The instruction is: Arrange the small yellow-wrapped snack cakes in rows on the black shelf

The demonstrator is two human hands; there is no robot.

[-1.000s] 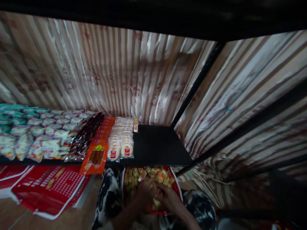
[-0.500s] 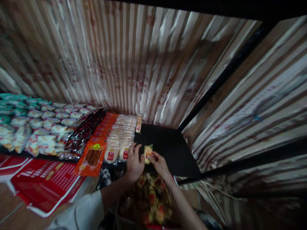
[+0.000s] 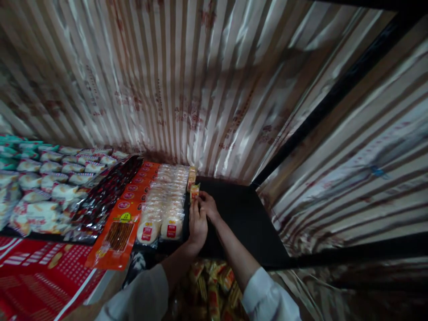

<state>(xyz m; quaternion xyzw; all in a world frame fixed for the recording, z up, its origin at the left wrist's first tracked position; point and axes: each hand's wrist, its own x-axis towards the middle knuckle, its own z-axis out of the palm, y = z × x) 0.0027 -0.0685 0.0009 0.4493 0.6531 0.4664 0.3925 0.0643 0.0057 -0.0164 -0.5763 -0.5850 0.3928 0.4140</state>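
A small snack packet is pinched between the left hand and right hand, held upright, long axis pointing toward the shelf's back.

Dim light falls on a crinkled striped foil wall from nine to three o'clock, behind a black shelf.

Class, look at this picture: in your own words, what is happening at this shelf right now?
A person in white sleeves reaches both hands onto a black shelf. The left hand and right hand together hold a small yellow-and-red wrapped snack packet, just in front of another like it by the striped backing. Beside them lie rows of clear-wrapped pale round cakes and orange packets. More yellow packets sit below.
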